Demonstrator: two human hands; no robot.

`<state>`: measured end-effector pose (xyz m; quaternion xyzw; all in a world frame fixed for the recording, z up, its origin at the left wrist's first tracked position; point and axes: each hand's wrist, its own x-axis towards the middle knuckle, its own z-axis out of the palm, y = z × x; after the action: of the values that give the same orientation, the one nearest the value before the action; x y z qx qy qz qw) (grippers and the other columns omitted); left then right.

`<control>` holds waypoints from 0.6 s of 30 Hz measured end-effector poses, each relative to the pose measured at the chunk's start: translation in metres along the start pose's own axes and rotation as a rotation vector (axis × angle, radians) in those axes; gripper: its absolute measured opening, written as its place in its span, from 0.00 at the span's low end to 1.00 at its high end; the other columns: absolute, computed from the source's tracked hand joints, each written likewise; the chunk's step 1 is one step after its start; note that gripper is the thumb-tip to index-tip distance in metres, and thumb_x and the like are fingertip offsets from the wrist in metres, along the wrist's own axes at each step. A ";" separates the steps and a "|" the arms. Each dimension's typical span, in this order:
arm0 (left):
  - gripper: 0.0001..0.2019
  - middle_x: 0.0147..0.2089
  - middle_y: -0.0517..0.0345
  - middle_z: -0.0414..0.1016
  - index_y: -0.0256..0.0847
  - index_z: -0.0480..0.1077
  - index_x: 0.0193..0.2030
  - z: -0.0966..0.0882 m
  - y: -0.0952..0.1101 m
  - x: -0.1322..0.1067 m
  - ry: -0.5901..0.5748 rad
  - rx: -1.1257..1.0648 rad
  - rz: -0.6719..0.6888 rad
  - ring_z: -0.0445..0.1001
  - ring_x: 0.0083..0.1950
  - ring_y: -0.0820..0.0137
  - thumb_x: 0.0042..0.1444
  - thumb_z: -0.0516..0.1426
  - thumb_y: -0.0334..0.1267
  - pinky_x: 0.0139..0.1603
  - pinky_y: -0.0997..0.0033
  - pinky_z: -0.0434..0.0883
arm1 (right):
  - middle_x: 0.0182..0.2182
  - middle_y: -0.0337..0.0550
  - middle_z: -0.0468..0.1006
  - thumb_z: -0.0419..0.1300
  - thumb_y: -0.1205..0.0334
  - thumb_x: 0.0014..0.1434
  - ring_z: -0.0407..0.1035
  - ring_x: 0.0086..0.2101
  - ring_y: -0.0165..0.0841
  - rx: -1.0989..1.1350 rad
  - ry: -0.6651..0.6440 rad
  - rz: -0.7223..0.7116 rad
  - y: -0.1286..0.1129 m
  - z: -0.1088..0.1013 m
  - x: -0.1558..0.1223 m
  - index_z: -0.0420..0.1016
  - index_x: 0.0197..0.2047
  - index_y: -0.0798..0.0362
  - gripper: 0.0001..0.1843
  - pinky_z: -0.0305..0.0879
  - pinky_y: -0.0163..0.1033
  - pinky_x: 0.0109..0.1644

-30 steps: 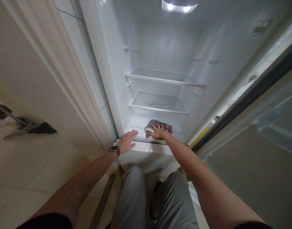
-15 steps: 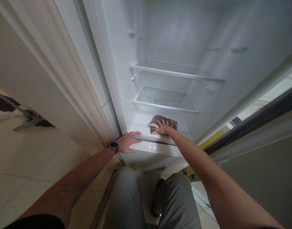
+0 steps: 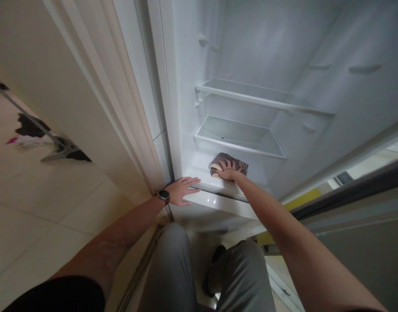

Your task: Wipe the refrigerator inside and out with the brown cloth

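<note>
My right hand presses down on a folded brown patterned cloth with a pale edge, fingers spread and bent over it. The cloth lies on the white bottom surface of an open refrigerator, near its front edge and under the lowest shelf. My left hand, with a dark watch at the wrist, rests open at the front left corner of the refrigerator. Its fingers are stretched out towards the inside and hold nothing.
Two glass shelves with white frames, a lower one and an upper one, span the compartment above the cloth. A white drawer front lies below. Door panels stand on both sides. My knees are close in front, above a tiled floor.
The view has turned left, so the refrigerator appears further right. Within the compartment, my right hand and the cloth have shifted slightly left. My left hand stays on the corner.
</note>
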<state>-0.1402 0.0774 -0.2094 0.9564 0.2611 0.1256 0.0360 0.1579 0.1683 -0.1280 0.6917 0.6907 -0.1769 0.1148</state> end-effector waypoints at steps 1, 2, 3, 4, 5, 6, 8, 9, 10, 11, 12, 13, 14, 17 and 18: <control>0.36 0.82 0.44 0.49 0.49 0.67 0.74 0.000 0.000 0.000 -0.002 0.014 0.001 0.51 0.82 0.49 0.61 0.63 0.56 0.80 0.43 0.49 | 0.81 0.34 0.23 0.39 0.27 0.67 0.19 0.78 0.56 0.001 -0.005 -0.004 -0.001 0.000 -0.004 0.31 0.81 0.27 0.45 0.30 0.82 0.73; 0.36 0.82 0.43 0.48 0.48 0.67 0.74 -0.001 0.001 0.000 -0.007 0.026 -0.001 0.50 0.82 0.49 0.61 0.63 0.56 0.80 0.43 0.49 | 0.81 0.34 0.23 0.40 0.27 0.67 0.19 0.78 0.56 0.002 -0.009 -0.009 -0.003 0.000 -0.009 0.32 0.81 0.27 0.45 0.30 0.82 0.73; 0.36 0.82 0.43 0.48 0.48 0.68 0.74 -0.001 0.001 0.000 -0.012 0.036 -0.006 0.50 0.82 0.50 0.61 0.63 0.56 0.80 0.43 0.48 | 0.81 0.34 0.24 0.40 0.27 0.67 0.19 0.78 0.56 0.004 -0.012 -0.016 -0.004 0.001 -0.014 0.32 0.81 0.27 0.45 0.30 0.82 0.73; 0.36 0.82 0.44 0.48 0.48 0.68 0.74 -0.002 0.001 0.000 -0.019 0.041 -0.012 0.49 0.82 0.50 0.61 0.63 0.56 0.81 0.44 0.48 | 0.81 0.34 0.24 0.40 0.26 0.66 0.19 0.78 0.56 0.005 -0.015 -0.024 -0.006 0.001 -0.019 0.33 0.81 0.27 0.45 0.30 0.82 0.73; 0.36 0.82 0.44 0.49 0.48 0.68 0.74 -0.002 0.002 0.000 -0.025 0.038 -0.019 0.49 0.82 0.51 0.61 0.63 0.56 0.81 0.44 0.47 | 0.81 0.34 0.25 0.41 0.26 0.66 0.20 0.78 0.56 0.006 -0.017 -0.034 -0.007 0.002 -0.024 0.33 0.81 0.27 0.46 0.31 0.82 0.73; 0.36 0.82 0.45 0.49 0.49 0.68 0.74 -0.002 0.002 0.000 -0.030 0.032 -0.025 0.49 0.82 0.51 0.61 0.63 0.56 0.81 0.45 0.47 | 0.81 0.34 0.25 0.41 0.25 0.65 0.20 0.78 0.57 0.005 -0.018 -0.045 -0.009 0.003 -0.029 0.33 0.81 0.26 0.46 0.31 0.82 0.73; 0.35 0.82 0.46 0.49 0.51 0.68 0.74 -0.003 0.002 0.001 -0.030 0.017 -0.035 0.49 0.82 0.51 0.61 0.62 0.57 0.81 0.44 0.47 | 0.81 0.33 0.26 0.42 0.23 0.65 0.21 0.78 0.58 -0.004 -0.019 -0.071 -0.012 0.005 -0.039 0.33 0.81 0.26 0.47 0.32 0.82 0.73; 0.35 0.82 0.47 0.49 0.51 0.68 0.74 -0.003 0.002 0.001 -0.027 0.013 -0.036 0.49 0.82 0.51 0.62 0.62 0.57 0.81 0.44 0.47 | 0.81 0.34 0.26 0.42 0.23 0.65 0.21 0.78 0.58 -0.010 -0.018 -0.084 -0.014 0.006 -0.043 0.33 0.81 0.26 0.47 0.32 0.82 0.73; 0.35 0.82 0.47 0.49 0.51 0.67 0.74 -0.002 0.002 0.001 -0.026 0.012 -0.036 0.49 0.82 0.51 0.62 0.61 0.58 0.81 0.44 0.47 | 0.81 0.34 0.26 0.42 0.23 0.65 0.21 0.78 0.59 -0.017 -0.021 -0.094 -0.016 0.007 -0.047 0.33 0.81 0.26 0.47 0.31 0.82 0.73; 0.35 0.83 0.47 0.49 0.51 0.67 0.74 -0.002 0.002 0.001 -0.025 0.012 -0.035 0.49 0.83 0.51 0.63 0.60 0.58 0.81 0.44 0.47 | 0.81 0.34 0.25 0.42 0.24 0.65 0.21 0.78 0.59 -0.022 -0.028 -0.099 -0.018 0.008 -0.050 0.33 0.81 0.27 0.47 0.31 0.83 0.73; 0.35 0.83 0.47 0.49 0.51 0.67 0.74 -0.002 0.001 0.001 -0.023 0.014 -0.033 0.49 0.83 0.52 0.63 0.60 0.58 0.81 0.44 0.47 | 0.81 0.34 0.25 0.42 0.24 0.65 0.20 0.78 0.59 -0.024 -0.039 -0.099 -0.020 0.008 -0.052 0.33 0.81 0.27 0.47 0.31 0.83 0.73; 0.35 0.83 0.46 0.49 0.50 0.67 0.74 -0.001 0.001 0.001 -0.025 0.018 -0.027 0.48 0.83 0.52 0.64 0.59 0.59 0.81 0.44 0.47 | 0.81 0.34 0.24 0.42 0.24 0.66 0.20 0.78 0.59 -0.023 -0.051 -0.095 -0.021 0.007 -0.052 0.33 0.81 0.27 0.46 0.32 0.83 0.72; 0.35 0.83 0.45 0.48 0.50 0.67 0.74 -0.001 0.001 0.001 -0.025 0.023 -0.020 0.48 0.83 0.51 0.64 0.59 0.59 0.81 0.44 0.47 | 0.81 0.34 0.24 0.42 0.25 0.66 0.20 0.78 0.59 -0.020 -0.061 -0.092 -0.023 0.006 -0.051 0.33 0.81 0.27 0.46 0.32 0.84 0.72; 0.35 0.83 0.43 0.47 0.47 0.67 0.74 0.000 0.002 0.000 -0.016 0.046 -0.007 0.49 0.82 0.49 0.64 0.59 0.58 0.80 0.43 0.48 | 0.81 0.34 0.24 0.42 0.26 0.67 0.20 0.78 0.59 -0.011 -0.071 -0.083 -0.026 0.002 -0.042 0.32 0.81 0.27 0.46 0.33 0.83 0.73; 0.35 0.83 0.42 0.48 0.47 0.68 0.74 0.001 0.003 0.000 -0.007 0.051 -0.002 0.50 0.82 0.49 0.64 0.60 0.58 0.80 0.42 0.49 | 0.81 0.34 0.24 0.41 0.25 0.67 0.20 0.78 0.59 -0.011 -0.070 -0.081 -0.027 0.001 -0.037 0.32 0.81 0.28 0.46 0.32 0.83 0.73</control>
<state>-0.1386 0.0752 -0.2095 0.9572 0.2649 0.1156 0.0127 0.1312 0.1345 -0.1112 0.6560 0.7146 -0.2017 0.1354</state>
